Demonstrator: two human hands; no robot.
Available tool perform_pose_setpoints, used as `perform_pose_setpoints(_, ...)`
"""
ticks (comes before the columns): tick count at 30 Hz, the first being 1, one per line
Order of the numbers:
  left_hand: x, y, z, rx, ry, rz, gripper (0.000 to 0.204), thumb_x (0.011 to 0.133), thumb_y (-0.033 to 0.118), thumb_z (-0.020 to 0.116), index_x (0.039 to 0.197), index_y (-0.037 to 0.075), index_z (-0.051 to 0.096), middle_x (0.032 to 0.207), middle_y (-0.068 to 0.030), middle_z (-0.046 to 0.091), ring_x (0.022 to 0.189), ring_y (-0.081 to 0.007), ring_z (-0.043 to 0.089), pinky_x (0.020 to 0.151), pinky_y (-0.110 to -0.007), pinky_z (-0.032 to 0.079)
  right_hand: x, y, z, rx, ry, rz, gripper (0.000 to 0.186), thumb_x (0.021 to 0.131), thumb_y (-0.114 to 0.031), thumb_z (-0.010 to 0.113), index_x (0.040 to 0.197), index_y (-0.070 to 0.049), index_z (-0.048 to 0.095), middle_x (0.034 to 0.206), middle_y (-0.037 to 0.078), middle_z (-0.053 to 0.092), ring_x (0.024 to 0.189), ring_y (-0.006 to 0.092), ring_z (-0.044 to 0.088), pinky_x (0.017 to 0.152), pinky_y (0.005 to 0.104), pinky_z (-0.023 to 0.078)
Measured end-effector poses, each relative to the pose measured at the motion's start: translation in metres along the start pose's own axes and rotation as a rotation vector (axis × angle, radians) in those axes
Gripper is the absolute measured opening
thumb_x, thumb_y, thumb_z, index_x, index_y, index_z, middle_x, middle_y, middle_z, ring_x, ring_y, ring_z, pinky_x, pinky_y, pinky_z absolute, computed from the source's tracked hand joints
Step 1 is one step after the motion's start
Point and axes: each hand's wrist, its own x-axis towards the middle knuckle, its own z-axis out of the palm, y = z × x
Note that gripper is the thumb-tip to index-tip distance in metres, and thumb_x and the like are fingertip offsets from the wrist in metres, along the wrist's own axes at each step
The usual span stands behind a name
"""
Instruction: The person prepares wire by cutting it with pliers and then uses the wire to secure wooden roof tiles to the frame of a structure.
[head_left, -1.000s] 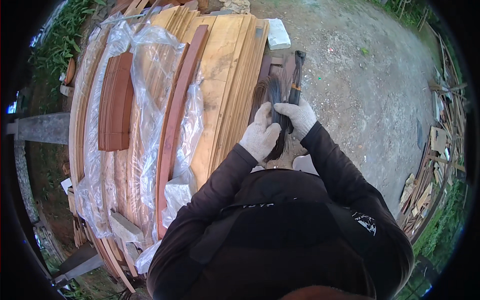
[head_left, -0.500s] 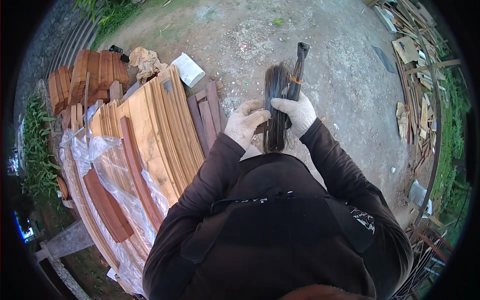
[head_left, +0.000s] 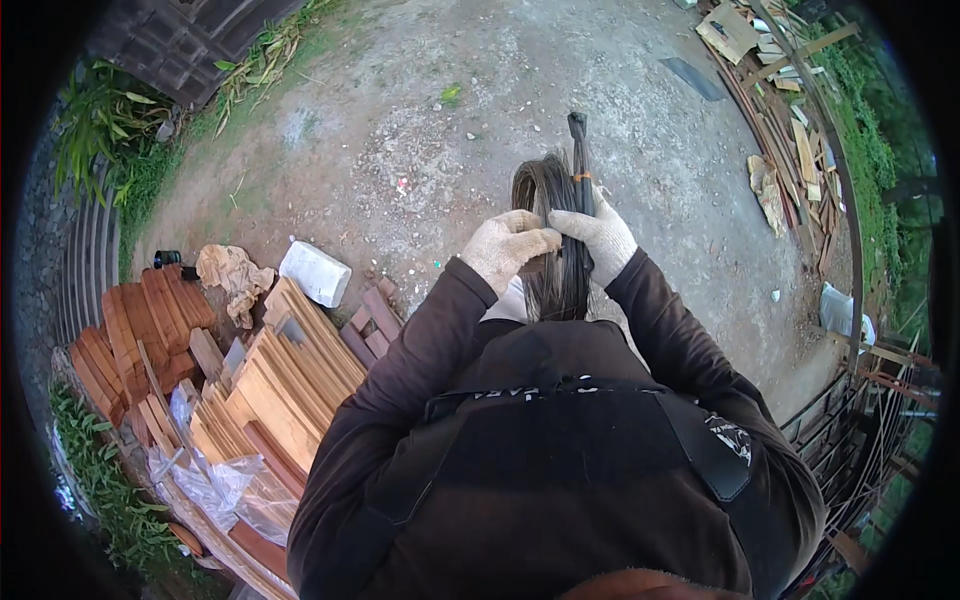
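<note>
A thick bundle of thin dark wire strands (head_left: 553, 290) hangs upright in front of my chest, its top bent over in a loop. At its left edge my left hand (head_left: 503, 248), in a white knit glove, is closed with thumb and fingers pinching the strands. My right hand (head_left: 607, 240), gloved alike, is wrapped round the bundle's right side, thumb across the front. In that same hand stands a slim dark tool with a blunt head and an orange band (head_left: 580, 150), which looks like pincers; its lower part is hidden by the glove and wires.
To my left lie stacked pale boards (head_left: 290, 365), reddish-brown wood pieces (head_left: 150, 320), clear plastic sheeting (head_left: 215, 485), crumpled brown paper (head_left: 235, 280) and a white block (head_left: 316, 272). Scrap wood (head_left: 790, 170) runs along the far right, with metal bars (head_left: 850, 430) nearer me. Rough concrete ground (head_left: 400, 130) lies ahead.
My view has turned to the right, so the wood stacks sit lower and farther left. The wire bundle's top now shows as a rounded loop, and the dark tool stands more upright.
</note>
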Motion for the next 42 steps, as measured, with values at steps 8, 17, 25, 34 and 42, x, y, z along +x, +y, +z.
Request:
perform_pose_setpoints(8, 0.142, 0.161, -0.034, 0.118, -0.049, -0.024, 0.024, 0.098, 0.018, 0.071, 0.113, 0.000, 0.066, 0.105, -0.0088, 0.075, 0.099, -0.0182, 0.073, 0.087, -0.033, 0.059, 0.169, -0.102, 0.005, -0.015, 0.066, 0.005, 0.038, 0.088, 0.003, 0.073, 0.121, -0.004, 0.056, 0.094, 0.008, 0.068, 0.078, 0.0187, 0.070, 0.069, 0.0344, 0.060)
perform_pose_setpoints(17, 0.370, 0.332, -0.060, 0.336, -0.047, 0.053, 0.025, 0.099, 0.024, 0.068, 0.111, 0.003, 0.067, 0.102, -0.0059, 0.073, 0.095, -0.0152, 0.070, 0.085, -0.032, 0.056, 0.399, -0.217, -0.033, 0.043, 0.083, -0.122, 0.035, 0.085, 0.007, 0.070, 0.116, -0.002, 0.056, 0.086, 0.008, 0.066, 0.071, 0.0181, 0.066, 0.069, 0.0349, 0.057)
perform_pose_setpoints(25, 0.547, 0.485, -0.032, 0.447, -0.052, 0.014, 0.020, 0.097, 0.018, 0.068, 0.107, 0.002, 0.065, 0.104, -0.0075, 0.071, 0.095, -0.0178, 0.071, 0.088, -0.036, 0.058, 0.585, -0.376, -0.041, 0.034, 0.046, -0.055, 0.030, 0.088, -0.002, 0.074, 0.113, -0.005, 0.057, 0.082, 0.006, 0.065, 0.068, 0.0165, 0.064, 0.065, 0.0316, 0.053)
perform_pose_setpoints(34, 0.749, 0.627, -0.088, 0.193, -0.032, 0.107, 0.020, 0.097, 0.017, 0.066, 0.108, 0.002, 0.059, 0.094, -0.0080, 0.068, 0.087, -0.0188, 0.071, 0.083, -0.035, 0.060, 0.822, -0.493, -0.053, -0.159, 0.151, -0.090, 0.042, 0.084, 0.004, 0.074, 0.122, -0.005, 0.059, 0.090, 0.004, 0.067, 0.071, 0.0146, 0.066, 0.065, 0.0298, 0.055)
perform_pose_setpoints(42, 0.934, 0.822, -0.164, 0.191, 0.180, 0.288, 0.028, 0.100, 0.018, 0.065, 0.123, 0.004, 0.058, 0.074, 0.0025, 0.055, 0.057, -0.0101, 0.056, 0.057, -0.029, 0.053, 1.033, -0.621, -0.050, -0.035, 0.149, -0.196, 0.041, 0.084, 0.008, 0.070, 0.121, -0.001, 0.055, 0.092, 0.013, 0.070, 0.073, 0.0237, 0.071, 0.066, 0.0370, 0.059)
